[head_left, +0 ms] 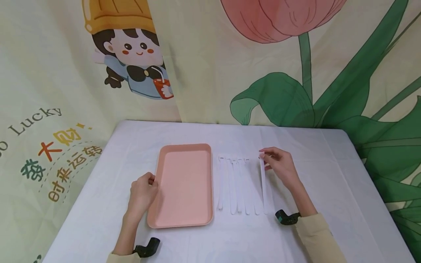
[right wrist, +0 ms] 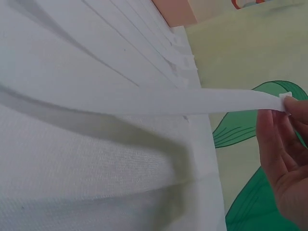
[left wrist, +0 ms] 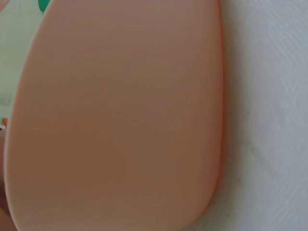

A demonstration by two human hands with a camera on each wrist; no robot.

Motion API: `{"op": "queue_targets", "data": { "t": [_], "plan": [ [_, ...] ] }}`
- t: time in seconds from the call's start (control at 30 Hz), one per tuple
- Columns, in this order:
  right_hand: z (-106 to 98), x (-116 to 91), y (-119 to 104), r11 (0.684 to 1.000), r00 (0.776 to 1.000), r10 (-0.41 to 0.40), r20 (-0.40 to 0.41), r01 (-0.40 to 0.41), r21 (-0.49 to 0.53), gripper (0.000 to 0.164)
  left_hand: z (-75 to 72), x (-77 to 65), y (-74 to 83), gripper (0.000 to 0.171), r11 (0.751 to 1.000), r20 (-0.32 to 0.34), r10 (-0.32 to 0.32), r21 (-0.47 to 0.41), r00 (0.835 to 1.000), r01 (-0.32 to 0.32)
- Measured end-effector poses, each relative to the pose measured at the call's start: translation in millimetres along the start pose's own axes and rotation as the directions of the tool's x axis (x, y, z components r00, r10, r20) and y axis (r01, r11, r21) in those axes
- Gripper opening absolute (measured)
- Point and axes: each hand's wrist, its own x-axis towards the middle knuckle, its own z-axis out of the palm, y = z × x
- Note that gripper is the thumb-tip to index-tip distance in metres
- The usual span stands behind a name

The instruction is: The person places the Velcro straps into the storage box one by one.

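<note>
My left hand (head_left: 142, 194) grips the left rim of a pink rectangular tray (head_left: 184, 186). Close up, the tray's smooth side (left wrist: 120, 115) fills much of the left wrist view, with only a bit of the hand showing at the left edge. Between thumb and fingers, my right hand (head_left: 279, 166) pinches the far end of a thin white strap (head_left: 263, 186). This strap (right wrist: 192, 101) has its pinched end raised off the table, while its length slopes down to the cloth. Several similar white straps (head_left: 239, 186) lie side by side between the tray and my right hand.
A white cloth (head_left: 315, 164) covers the table. Behind it hangs a printed curtain (head_left: 200, 73) with a cartoon figure, a pink flower and green leaves. Each wrist wears a black camera, one on the left (head_left: 148, 247) and one on the right (head_left: 287, 217).
</note>
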Motion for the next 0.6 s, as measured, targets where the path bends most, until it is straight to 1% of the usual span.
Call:
{"op": "queue_targets", "data": {
  "t": [0.23,0.43,0.6],
  "plan": [
    [-2,-6,-7,1.0,1.0,-0.02,0.014,0.02,-0.006,0.031,0.4,-0.1,-3.0,0.013,1.0,-0.008,0.019,0.001,1.0,-0.019],
    [1,-11,-20,1.0,0.999,-0.013,0.039,0.012,0.022,0.032,1.5,-0.8,-4.7,0.012,1.0,-0.009,0.007,-0.007,1.0,-0.007],
    [5,-14,-29,0.999,0.998,-0.014,0.054,0.011,0.052,0.033,2.8,0.4,-3.7,0.012,1.0,-0.011,0.013,-0.028,1.0,-0.013]
  ]
}}
